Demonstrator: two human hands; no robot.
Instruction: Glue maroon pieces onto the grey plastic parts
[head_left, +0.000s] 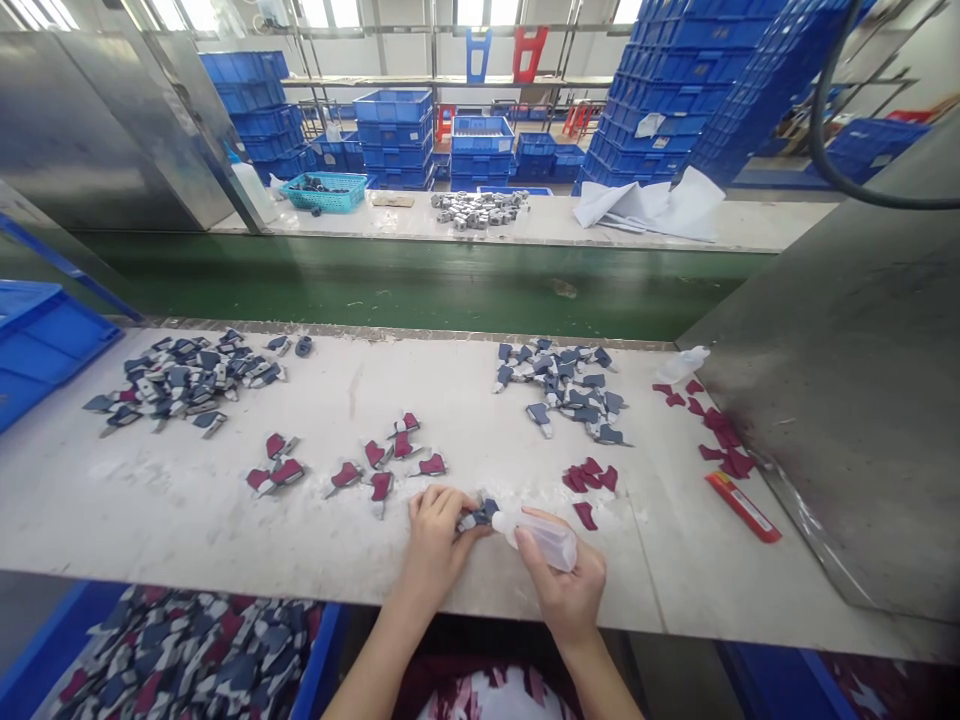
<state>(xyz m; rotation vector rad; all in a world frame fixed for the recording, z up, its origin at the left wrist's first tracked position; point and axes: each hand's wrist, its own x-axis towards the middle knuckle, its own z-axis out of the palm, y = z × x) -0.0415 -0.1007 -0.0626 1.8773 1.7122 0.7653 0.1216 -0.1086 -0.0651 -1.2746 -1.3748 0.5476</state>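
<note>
Near the table's front edge, my left hand (439,530) pinches a small grey and dark-blue plastic part (480,514). My right hand (566,580) is wrapped round a translucent squeeze bottle (551,540), tilted with its white nozzle at the part; whether the tip touches it I cannot tell. Right of the bottle lies a little heap of maroon cut pieces (590,475), with a single maroon piece (586,515) below it. Left of my left hand are several parts faced with maroon (381,486). Beyond my hands sits a pile of dark-blue-faced parts (574,385).
Another pile of parts (187,375) lies at the left. More maroon pieces (724,430), a red packet (742,507) and a small clear bottle (681,363) are at the right, beside a metal panel (855,400). A blue crate (326,660) of parts stands below. A green conveyor belt (420,285) runs behind.
</note>
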